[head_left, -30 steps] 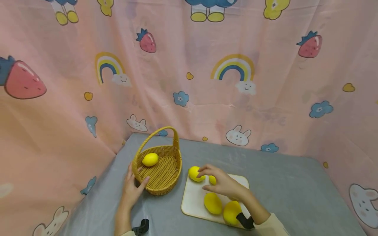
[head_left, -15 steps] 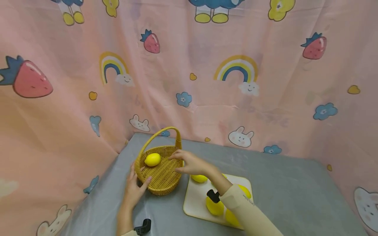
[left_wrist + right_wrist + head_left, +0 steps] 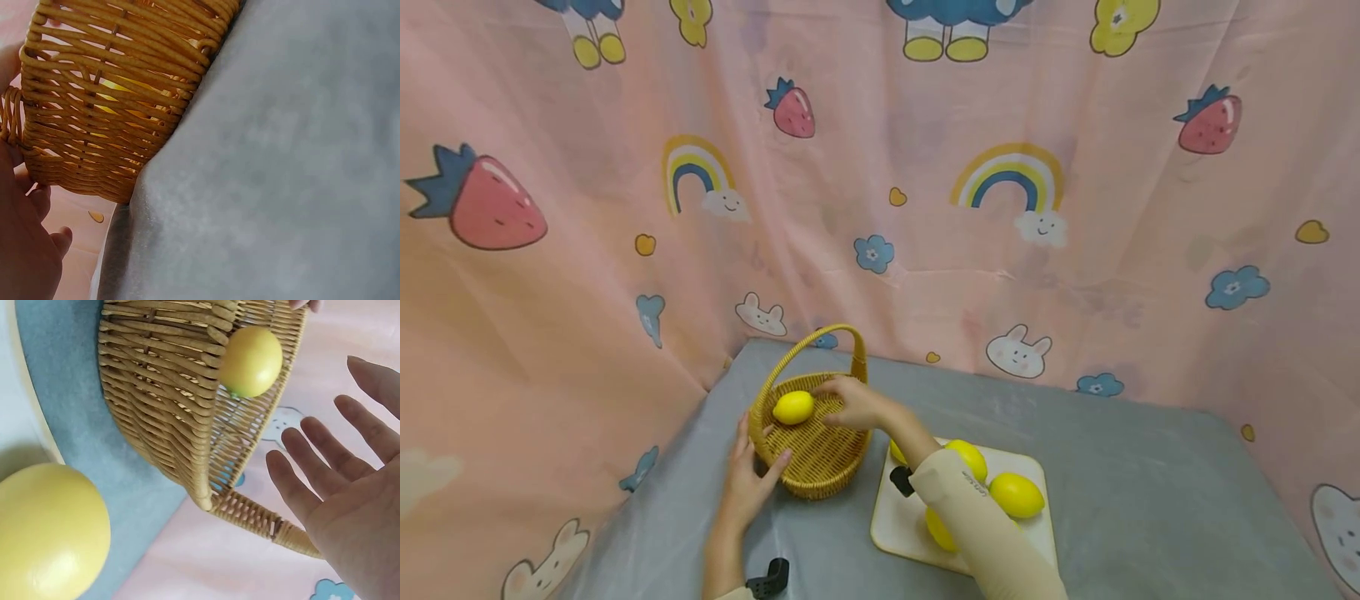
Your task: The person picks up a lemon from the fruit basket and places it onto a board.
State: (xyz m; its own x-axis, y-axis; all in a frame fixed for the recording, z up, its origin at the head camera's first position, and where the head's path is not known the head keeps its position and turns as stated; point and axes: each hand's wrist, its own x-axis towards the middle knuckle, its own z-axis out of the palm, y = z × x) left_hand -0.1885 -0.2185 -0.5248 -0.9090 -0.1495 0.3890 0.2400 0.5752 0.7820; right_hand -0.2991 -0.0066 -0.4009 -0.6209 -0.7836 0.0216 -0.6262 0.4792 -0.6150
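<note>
A yellow wicker basket [image 3: 816, 454] with a tall arched handle stands on the grey table. One lemon [image 3: 793, 407] lies inside it, near the handle's left foot. My left hand [image 3: 748, 479] grips the basket's left rim, thumb over the near edge and fingers about the handle's base. Over the basket's right side hovers my right hand [image 3: 856, 403], holding nothing. The right wrist view shows the right hand's fingers [image 3: 331, 456] spread and apart from the lemon [image 3: 253, 361]. Through gaps in the weave, the left wrist view gives a glimpse of yellow.
Right of the basket lies a white board [image 3: 891, 533] with several lemons [image 3: 1017, 495] on it, some partly hidden under my right forearm. A pink printed curtain [image 3: 925, 292] rises behind and at the sides of the grey table [image 3: 1135, 500].
From above the board my right hand has moved left, over the basket. My left hand keeps its hold on the rim. The head view has shifted slightly.
</note>
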